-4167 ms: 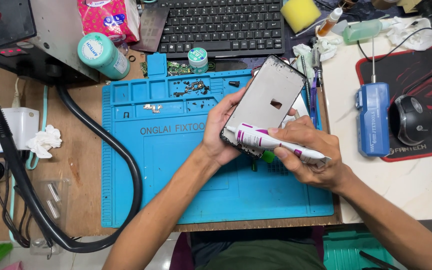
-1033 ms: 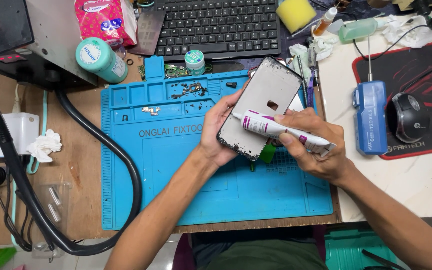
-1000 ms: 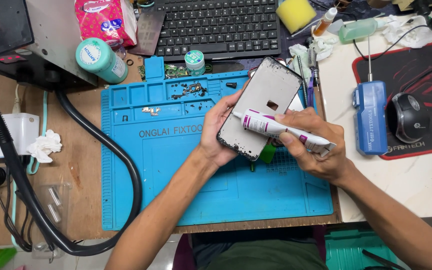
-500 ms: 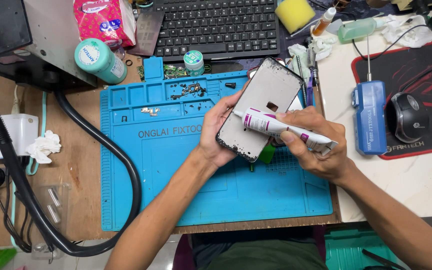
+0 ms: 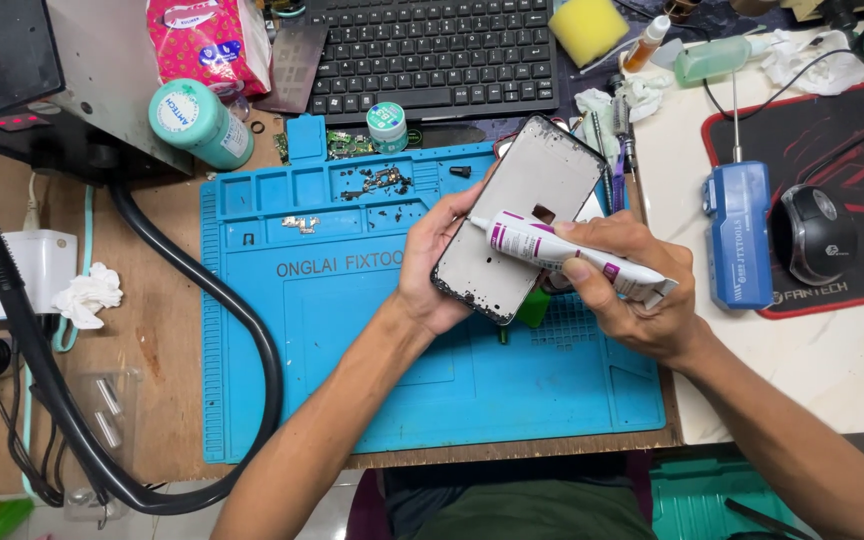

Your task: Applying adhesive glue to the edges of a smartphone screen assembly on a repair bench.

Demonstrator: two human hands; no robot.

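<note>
My left hand (image 5: 430,270) holds a phone frame (image 5: 517,215), a grey rectangular panel with a dark rim, tilted above the blue silicone work mat (image 5: 352,360). My right hand (image 5: 632,290) grips a white glue tube (image 5: 562,255) with a purple band. The tube lies across the frame's lower half, and its nozzle tip touches the frame's left edge near my left thumb.
A black keyboard (image 5: 432,55) lies behind the mat, with a teal can (image 5: 197,122), a small round jar (image 5: 387,125) and a pink tissue pack (image 5: 207,40) nearby. A thick black hose (image 5: 242,320) curves at the left. A blue tool (image 5: 739,245) and a mouse (image 5: 812,232) lie to the right.
The glue tube's tip has moved from the frame's bottom edge up along its left edge. The phone frame and my left hand have hardly shifted.
</note>
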